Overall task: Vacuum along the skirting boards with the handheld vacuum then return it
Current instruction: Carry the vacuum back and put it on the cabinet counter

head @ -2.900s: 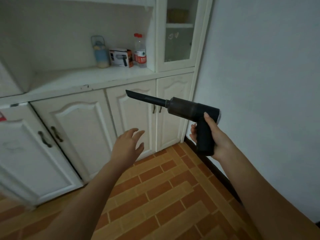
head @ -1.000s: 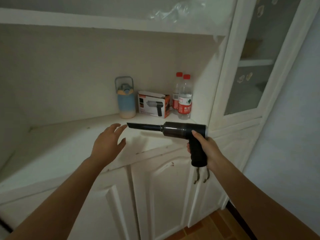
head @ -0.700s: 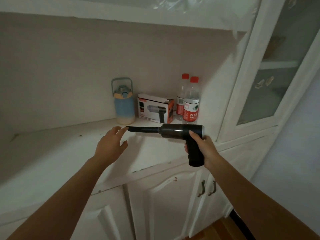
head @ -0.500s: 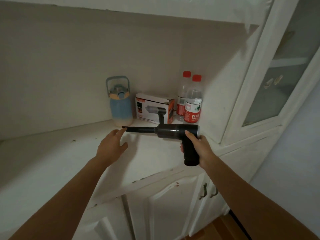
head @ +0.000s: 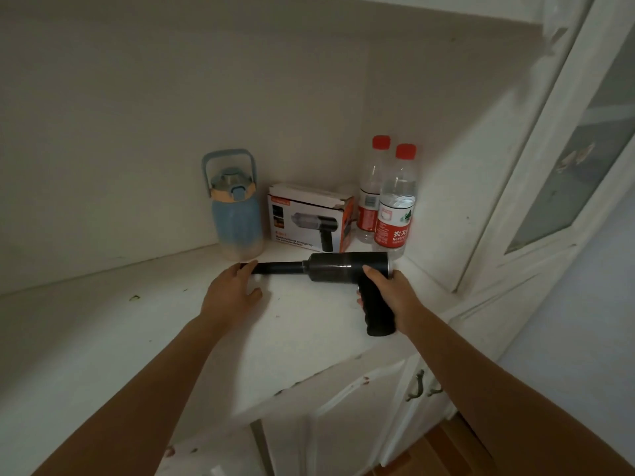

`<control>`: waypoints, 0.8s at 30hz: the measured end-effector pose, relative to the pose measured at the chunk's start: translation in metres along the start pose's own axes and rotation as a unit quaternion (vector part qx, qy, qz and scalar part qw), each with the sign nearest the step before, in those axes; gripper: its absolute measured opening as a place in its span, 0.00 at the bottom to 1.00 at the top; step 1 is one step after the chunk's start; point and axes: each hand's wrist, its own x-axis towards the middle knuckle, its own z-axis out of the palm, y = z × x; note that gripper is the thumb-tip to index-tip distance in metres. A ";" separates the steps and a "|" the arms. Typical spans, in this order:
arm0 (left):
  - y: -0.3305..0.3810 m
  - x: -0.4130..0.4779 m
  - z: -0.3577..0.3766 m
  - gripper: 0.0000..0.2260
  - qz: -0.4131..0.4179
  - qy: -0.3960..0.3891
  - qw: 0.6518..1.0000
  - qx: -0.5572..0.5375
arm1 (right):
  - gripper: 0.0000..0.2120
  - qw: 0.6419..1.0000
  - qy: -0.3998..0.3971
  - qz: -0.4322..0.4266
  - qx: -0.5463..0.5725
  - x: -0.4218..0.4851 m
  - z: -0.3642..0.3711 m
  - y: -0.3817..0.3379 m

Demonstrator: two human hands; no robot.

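"Over the tabletop [head: 137, 338] front edge, how do we hold the handheld vacuum [head: 347, 269]?"

"Our right hand [head: 388, 297] wraps its grip, with the barrel level over the surface. Our left hand [head: 230, 293] is spread, fingers straight, fingertips at the nozzle [head: 275, 268] tip."

"What can fail on set-down?"

"Stood on its grip near the edge, it looks top-heavy to us and may topple off. Pushed further back, the nozzle may knock the blue flask [head: 235, 218], and the barrel may strike the box [head: 305, 218] or the water bottles [head: 395, 207] behind."

Dim, flat indoor light, soft shadows, wide-angle bending at edges, lower corners slightly blurred
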 end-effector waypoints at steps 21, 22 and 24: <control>0.001 0.007 0.005 0.23 0.030 -0.002 0.999 0.012 | 0.21 0.946 0.097 -0.075 -0.299 0.005 0.001 -0.006; 0.000 0.008 0.006 0.23 0.029 0.001 1.000 0.001 | 0.21 0.944 0.097 -0.078 -0.304 0.005 0.001 -0.006; 0.000 0.009 0.007 0.25 0.025 0.006 1.000 -0.016 | 0.21 0.939 0.101 -0.079 -0.318 0.005 0.000 -0.008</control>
